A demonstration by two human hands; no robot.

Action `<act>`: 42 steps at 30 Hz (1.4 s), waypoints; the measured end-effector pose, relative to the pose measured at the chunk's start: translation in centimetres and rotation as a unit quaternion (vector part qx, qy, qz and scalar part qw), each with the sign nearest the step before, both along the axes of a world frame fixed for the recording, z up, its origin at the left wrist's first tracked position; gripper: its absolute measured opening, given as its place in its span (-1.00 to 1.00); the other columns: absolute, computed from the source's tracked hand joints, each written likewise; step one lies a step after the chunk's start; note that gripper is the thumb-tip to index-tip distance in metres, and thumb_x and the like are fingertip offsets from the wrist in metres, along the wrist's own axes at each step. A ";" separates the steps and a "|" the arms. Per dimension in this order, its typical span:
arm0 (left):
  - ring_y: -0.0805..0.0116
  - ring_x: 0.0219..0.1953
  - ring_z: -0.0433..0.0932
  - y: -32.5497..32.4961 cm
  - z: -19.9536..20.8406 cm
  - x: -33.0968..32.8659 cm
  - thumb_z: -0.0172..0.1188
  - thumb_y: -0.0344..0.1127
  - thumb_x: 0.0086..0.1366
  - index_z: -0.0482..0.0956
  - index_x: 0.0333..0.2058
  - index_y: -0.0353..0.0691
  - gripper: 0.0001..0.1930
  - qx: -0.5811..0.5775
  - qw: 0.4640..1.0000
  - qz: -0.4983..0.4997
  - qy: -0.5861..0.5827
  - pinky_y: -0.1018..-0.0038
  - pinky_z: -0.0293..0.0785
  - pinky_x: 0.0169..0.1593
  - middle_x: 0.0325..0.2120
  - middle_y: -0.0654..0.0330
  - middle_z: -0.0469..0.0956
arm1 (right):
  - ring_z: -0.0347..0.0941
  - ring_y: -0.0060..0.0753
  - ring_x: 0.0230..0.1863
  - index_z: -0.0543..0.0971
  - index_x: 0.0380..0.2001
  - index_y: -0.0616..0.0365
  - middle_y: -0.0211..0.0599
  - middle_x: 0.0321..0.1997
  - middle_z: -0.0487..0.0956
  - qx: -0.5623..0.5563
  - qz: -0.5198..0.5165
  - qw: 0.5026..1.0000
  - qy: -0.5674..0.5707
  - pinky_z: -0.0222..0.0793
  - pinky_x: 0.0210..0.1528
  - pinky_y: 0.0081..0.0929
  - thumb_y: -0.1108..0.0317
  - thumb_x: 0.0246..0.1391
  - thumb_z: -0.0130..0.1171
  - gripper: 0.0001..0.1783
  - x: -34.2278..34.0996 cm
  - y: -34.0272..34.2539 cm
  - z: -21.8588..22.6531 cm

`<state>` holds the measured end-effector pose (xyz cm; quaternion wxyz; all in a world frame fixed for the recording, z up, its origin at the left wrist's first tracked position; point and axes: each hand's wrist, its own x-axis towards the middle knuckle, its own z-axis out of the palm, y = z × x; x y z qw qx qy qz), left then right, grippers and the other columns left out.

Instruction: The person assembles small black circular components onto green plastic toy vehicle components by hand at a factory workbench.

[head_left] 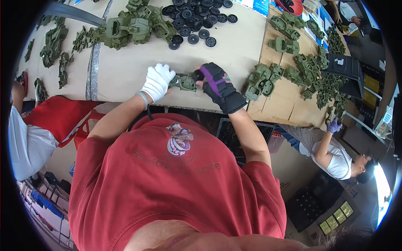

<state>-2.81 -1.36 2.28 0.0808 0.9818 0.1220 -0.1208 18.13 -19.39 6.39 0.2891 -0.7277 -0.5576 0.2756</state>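
Observation:
An olive-green plastic toy vehicle body (184, 83) lies at the near edge of the table, between my hands. My left hand (158, 81), in a white glove, is closed on its left end. From the right, my right hand (220, 88), in a black and purple fingerless glove, pinches a small black wheel (197, 75) against the body's right end. Farther back, loose black wheels (193, 39) lie in a heap. Left of that heap, more green vehicle bodies (127, 29) are piled up. The undersides of my fingers are hidden.
On brown cardboard at the right lie several green vehicle parts (261, 81), near a dark crate (344, 67). A co-worker's purple-gloved hand (333, 125) touches parts there. A grey metal bar (75, 13) crosses the far left. Another person in a white shirt (31, 138) sits at left.

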 end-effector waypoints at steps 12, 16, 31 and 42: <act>0.06 0.00 0.58 0.8 1.3 0.4 0.58 0.03 -0.03 0.63 -0.13 0.00 -0.49 -0.031 0.999 0.021 0.016 0.11 0.43 -0.10 -0.14 0.15 0.58 | 0.60 0.17 0.01 0.67 0.06 0.09 -0.03 -0.06 0.68 -0.052 0.152 0.983 -0.084 0.53 0.09 0.02 0.27 0.01 0.47 -0.50 -0.5 3.7 -1.2; 0.02 -0.10 0.64 1.3 1.6 -0.6 0.50 -0.10 -0.03 0.70 -0.30 0.00 -0.70 -0.098 0.992 0.028 -0.073 0.05 0.46 -0.18 -0.24 0.13 0.62 | 0.55 0.21 0.09 0.59 0.24 0.17 0.03 0.05 0.65 0.001 0.158 0.985 -0.076 0.47 0.17 0.03 0.03 0.23 0.40 -0.37 -1.1 2.9 -0.3; 0.07 -0.11 0.68 1.3 -3.7 -0.2 0.41 -0.15 0.10 0.73 -0.30 -0.04 -0.79 -0.113 0.984 -0.016 -0.140 0.08 0.57 -0.21 -0.27 0.17 0.64 | 0.62 0.21 -0.23 0.66 -0.34 0.12 0.01 -0.36 0.67 -0.024 0.178 0.959 -0.218 0.52 -0.17 0.04 0.17 -0.01 0.40 -0.73 -3.9 9.0 -4.8; 0.08 -0.26 0.73 0.6 -4.6 1.1 0.33 -0.16 0.15 0.73 -0.40 -0.01 -0.88 -0.196 0.976 -0.007 -0.094 0.06 0.56 -0.36 -0.38 0.16 0.67 | 0.61 0.22 -0.24 0.69 -0.30 0.09 0.01 -0.34 0.68 -0.022 -0.010 0.984 -0.174 0.51 -0.14 0.09 0.09 0.01 0.42 -0.69 -5.6 7.1 -2.8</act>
